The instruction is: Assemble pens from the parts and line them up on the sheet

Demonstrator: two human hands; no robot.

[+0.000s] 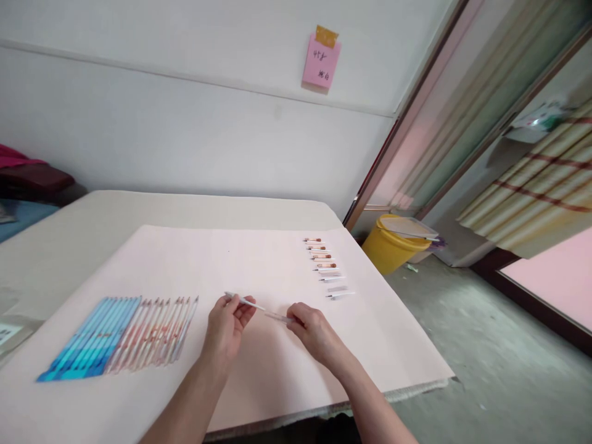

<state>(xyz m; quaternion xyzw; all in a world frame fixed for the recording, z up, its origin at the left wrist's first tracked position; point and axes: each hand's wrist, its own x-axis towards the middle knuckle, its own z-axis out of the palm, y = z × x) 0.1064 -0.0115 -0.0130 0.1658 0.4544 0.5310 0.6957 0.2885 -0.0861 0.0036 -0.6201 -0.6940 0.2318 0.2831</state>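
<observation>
My left hand (225,327) is closed in a pinch round a slim pen piece (250,303), pale grey at one end and white toward the right. In my right hand (315,330) is a thin clear pen barrel (276,317), gripped at its right end. The two pieces point at each other, their ends very close above the table; whether they touch I cannot tell. To the left lie a row of blue pens (95,336) and, beside it, a row of clear pens with reddish marks (150,336), side by side.
A column of small pen parts (326,266), some with brown ends, lies at the table's right. Pink paper covers much of the white table (208,209). Beyond the right edge stands a yellow bucket (386,250). A pink note (320,63) is taped to the wall.
</observation>
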